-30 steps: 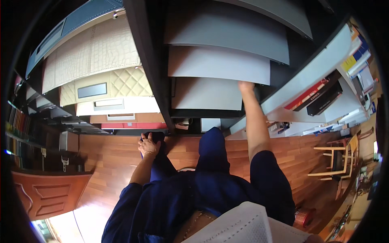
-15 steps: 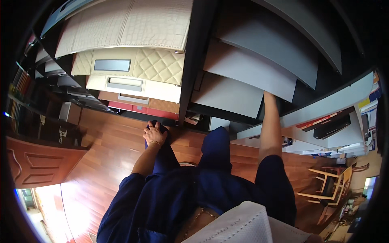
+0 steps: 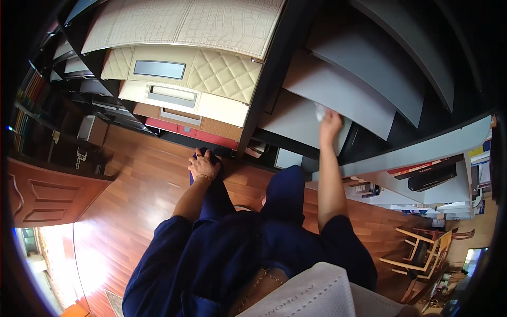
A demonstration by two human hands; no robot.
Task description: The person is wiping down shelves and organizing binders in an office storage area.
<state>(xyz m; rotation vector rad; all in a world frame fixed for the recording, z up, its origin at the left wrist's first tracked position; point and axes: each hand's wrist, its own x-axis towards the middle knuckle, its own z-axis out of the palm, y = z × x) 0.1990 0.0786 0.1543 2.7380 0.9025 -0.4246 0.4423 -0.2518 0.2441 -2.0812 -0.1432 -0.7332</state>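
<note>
My right hand [image 3: 331,126] is closed on a small crumpled white cloth [image 3: 320,112] and holds it at the lower grey slanted panel [image 3: 298,119] in the dark cabinet. Another light panel [image 3: 338,87] overhangs just beyond the fingers and shades them. Part of the cloth is hidden by the hand. On my bent left knee [image 3: 209,196] my left hand [image 3: 204,166] rests with its fingers spread, holding nothing.
To the left, padded sample panels [image 3: 222,76] in beige, cream and red hang in the dark rack. A white side shelf [image 3: 422,142] juts out at the right. Behind it stands a wooden chair [image 3: 433,253] on the wood floor [image 3: 142,169]. A brown door [image 3: 53,195] is at far left.
My right hand has come out from under the panels, moving left, and the white cloth now shows in it. My left hand stays on the knee. The view has shifted slightly.
</note>
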